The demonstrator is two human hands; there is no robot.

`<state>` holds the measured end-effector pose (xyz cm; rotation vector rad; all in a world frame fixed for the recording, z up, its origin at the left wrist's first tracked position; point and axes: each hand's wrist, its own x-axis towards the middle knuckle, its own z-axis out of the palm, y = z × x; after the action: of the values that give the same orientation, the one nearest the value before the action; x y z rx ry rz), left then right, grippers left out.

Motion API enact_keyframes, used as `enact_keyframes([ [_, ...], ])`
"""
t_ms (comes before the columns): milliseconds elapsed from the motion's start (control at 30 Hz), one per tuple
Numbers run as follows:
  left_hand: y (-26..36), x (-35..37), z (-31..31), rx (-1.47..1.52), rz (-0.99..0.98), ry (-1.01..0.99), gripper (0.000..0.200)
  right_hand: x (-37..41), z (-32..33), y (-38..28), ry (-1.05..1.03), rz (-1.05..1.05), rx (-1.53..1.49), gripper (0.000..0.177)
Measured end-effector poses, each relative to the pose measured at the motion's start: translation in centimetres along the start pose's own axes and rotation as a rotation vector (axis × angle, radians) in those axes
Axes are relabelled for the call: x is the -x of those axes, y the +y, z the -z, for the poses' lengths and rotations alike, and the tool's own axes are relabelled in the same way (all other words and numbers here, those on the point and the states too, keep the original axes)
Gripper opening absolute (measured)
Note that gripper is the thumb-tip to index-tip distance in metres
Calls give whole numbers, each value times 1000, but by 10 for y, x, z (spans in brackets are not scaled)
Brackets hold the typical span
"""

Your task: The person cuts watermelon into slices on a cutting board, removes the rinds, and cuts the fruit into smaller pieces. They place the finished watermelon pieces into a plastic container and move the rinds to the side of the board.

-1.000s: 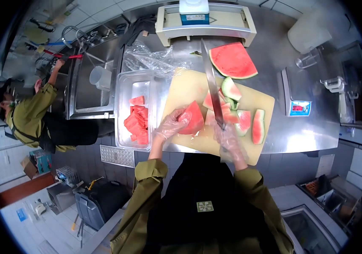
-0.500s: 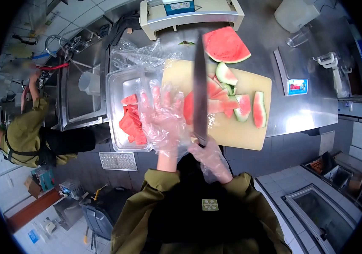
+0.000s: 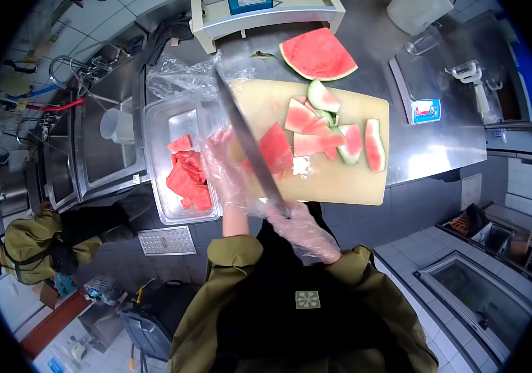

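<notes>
My right hand (image 3: 303,231), in a clear plastic glove, is closed round the handle of a long knife (image 3: 250,138). The blade slants up and left over the yellow cutting board (image 3: 340,189). My gloved left hand (image 3: 223,171) is between the clear tray (image 3: 167,214) and the blade; its fingers are bunched and partly hidden. Right of the blade lies a red watermelon piece (image 3: 276,149). Watermelon slices (image 3: 306,118) and rind pieces (image 3: 374,146) lie farther right on the board. Red chunks (image 3: 189,180) fill part of the tray.
A large watermelon wedge (image 3: 319,55) lies behind the board. Crumpled plastic film (image 3: 182,74) is behind the tray, and a scale (image 3: 416,90) stands right. A sink (image 3: 113,165) holding a plastic jug (image 3: 118,126) is left. Another person (image 3: 39,239) is at far left.
The knife has tilted from upright to slanting left. My left hand has drawn its spread fingers together and turned. The view has shifted, and the other person's raised arm has come down.
</notes>
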<state>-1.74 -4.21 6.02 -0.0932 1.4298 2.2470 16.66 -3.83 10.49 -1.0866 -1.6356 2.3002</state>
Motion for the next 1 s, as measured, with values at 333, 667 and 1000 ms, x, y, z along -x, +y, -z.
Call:
enact_keyframes([
  [333, -36, 23, 27, -776, -84, -257, 35, 14, 45, 24, 283, -134, -66, 45],
  [667, -27, 27, 21, -932, -167, -341, 36, -2, 45, 68, 440, -151, 370, 46],
  [1000, -40, 26, 28, -957, -296, -321, 33, -32, 52, 84, 358, -268, 652, 42],
])
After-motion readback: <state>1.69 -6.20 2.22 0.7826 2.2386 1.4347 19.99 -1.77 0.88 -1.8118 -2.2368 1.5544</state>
